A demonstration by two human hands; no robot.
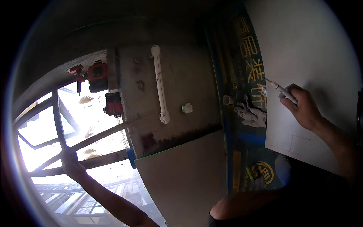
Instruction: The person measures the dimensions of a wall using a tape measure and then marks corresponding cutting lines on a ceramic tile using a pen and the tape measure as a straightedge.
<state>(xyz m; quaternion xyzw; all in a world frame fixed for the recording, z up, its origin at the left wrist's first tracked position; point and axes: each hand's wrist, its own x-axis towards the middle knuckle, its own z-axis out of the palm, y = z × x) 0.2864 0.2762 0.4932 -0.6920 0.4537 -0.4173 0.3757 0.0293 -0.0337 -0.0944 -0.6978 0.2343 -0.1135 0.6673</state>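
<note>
My right hand (302, 106) is closed around a slim, light-coloured pen-like tool (281, 90) with a thin dark tip. The tip points up and left, by the left edge of a large white board (302, 45). Thin red lines (291, 142) cross the board's lower part, below that hand. Far to the left, my left hand (72, 164) grips a dark window-frame bar (102, 160) against bright daylight; glare blurs its fingers. Between the board and the bare grey surface lies a dark green printed sheet (249, 145) with gold lettering.
A grey work glove (251, 114) and a small white cup-like piece (228, 100) lie on the sheet. Beyond are a long white bar (159, 85), a crumpled white scrap (186, 108), a red-and-black laser level (98, 73) and a similar block (113, 104). A pale panel (185, 170) spans the lower middle.
</note>
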